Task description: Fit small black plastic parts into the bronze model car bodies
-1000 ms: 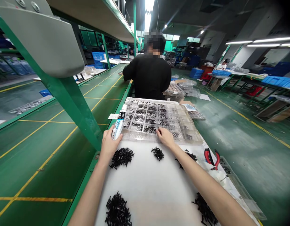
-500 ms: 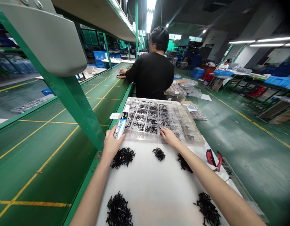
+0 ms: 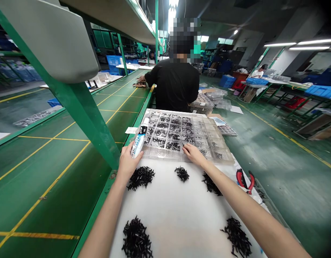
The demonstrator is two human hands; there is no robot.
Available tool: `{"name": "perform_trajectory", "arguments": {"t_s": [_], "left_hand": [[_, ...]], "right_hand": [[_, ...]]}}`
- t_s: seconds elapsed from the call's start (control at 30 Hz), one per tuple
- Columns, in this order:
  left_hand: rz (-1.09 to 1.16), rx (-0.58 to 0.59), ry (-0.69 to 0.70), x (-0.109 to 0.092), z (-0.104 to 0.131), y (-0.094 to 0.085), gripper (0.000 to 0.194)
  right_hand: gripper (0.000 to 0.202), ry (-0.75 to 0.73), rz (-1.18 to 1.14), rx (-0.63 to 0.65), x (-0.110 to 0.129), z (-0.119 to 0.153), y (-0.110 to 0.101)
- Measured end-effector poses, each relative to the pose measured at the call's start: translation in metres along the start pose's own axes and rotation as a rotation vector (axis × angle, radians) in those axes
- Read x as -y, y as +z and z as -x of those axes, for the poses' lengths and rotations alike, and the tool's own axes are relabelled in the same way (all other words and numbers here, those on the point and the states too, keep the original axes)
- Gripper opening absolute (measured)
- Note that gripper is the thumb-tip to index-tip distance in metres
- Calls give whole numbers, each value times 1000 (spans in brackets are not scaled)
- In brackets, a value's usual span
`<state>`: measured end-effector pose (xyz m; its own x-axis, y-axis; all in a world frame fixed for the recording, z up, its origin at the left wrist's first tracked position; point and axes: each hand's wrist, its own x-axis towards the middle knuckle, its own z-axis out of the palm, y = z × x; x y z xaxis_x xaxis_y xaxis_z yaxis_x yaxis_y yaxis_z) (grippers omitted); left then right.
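My left hand (image 3: 129, 160) is closed round the lower end of a white and blue glue tube (image 3: 140, 139), at the left edge of a clear compartment tray (image 3: 160, 154). My right hand (image 3: 192, 154) rests on the tray's near part, its fingers pinched together over a compartment; what they hold, if anything, is too small to tell. Small black parts fill many compartments. Nearer to me on the white surface (image 3: 181, 208) lie several piles of black parts, among them a small middle pile (image 3: 182, 173) and a larger left pile (image 3: 141, 177).
Red-handled pliers (image 3: 245, 181) lie at the right edge. A green conveyor (image 3: 60, 172) runs along the left, with a green post (image 3: 87, 122) beside my left arm. A person in black (image 3: 176, 84) is beyond the tray, one hand at an item on the conveyor.
The view has shifted slightly. The person ahead has turned their head away and drawn the arm over the conveyor a little. My hands stay in nearly the same places.
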<state>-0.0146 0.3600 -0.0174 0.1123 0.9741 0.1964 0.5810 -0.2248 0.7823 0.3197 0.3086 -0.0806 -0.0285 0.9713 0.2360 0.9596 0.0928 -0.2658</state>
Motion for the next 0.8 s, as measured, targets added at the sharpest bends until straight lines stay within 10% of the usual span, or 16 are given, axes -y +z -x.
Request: {"name": "perform_trajectory", "arguments": {"t_s": [0.33,0.8], "left_hand": [[-6,-6,19,2,-1,4,64],[-13,14,32,3,-1,6,64]], "right_hand": [[19,25,-6,66,0,2,-7],[26,436,-218,22,7,-21,-3]]}}
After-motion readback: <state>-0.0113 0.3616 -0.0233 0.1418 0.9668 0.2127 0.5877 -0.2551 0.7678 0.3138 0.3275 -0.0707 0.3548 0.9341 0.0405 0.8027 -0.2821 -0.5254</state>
